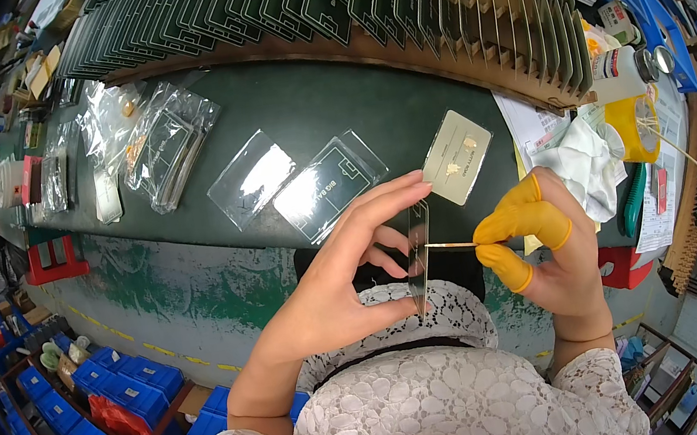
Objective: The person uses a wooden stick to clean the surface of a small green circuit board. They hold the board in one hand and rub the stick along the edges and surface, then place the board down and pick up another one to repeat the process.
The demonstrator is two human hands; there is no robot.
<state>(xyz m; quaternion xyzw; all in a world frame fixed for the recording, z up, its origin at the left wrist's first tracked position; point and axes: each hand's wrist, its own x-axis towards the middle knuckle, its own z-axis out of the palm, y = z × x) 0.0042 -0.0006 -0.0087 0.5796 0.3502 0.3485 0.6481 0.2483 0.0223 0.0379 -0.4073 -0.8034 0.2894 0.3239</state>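
Note:
My left hand [323, 291] grips a thin dark card [420, 274] by its edges, thumb below and fingers above, so the card stands nearly edge-on. My right hand [558, 238] wears yellow finger cots on the thumb and fingers. Pinched in it is a thin stick [453, 245], whose far end meets or nearly meets the card's face. Beyond my hands, a pale gold card [457, 159] with small gold shapes lies on the dark green tabletop [191, 225]. To its left rest a dark green printed card [323, 194] and a clear plastic sleeve [248, 178].
A long slotted wooden rack [397, 53] of upright dark cards spans the back. Bagged cards [168, 149] lie at left. At right are a white cloth [584, 164], a yellow cup [635, 131] with sticks, a white bottle [620, 74] and green-handled tool [635, 202]. Blue bins [129, 387] stand lower left.

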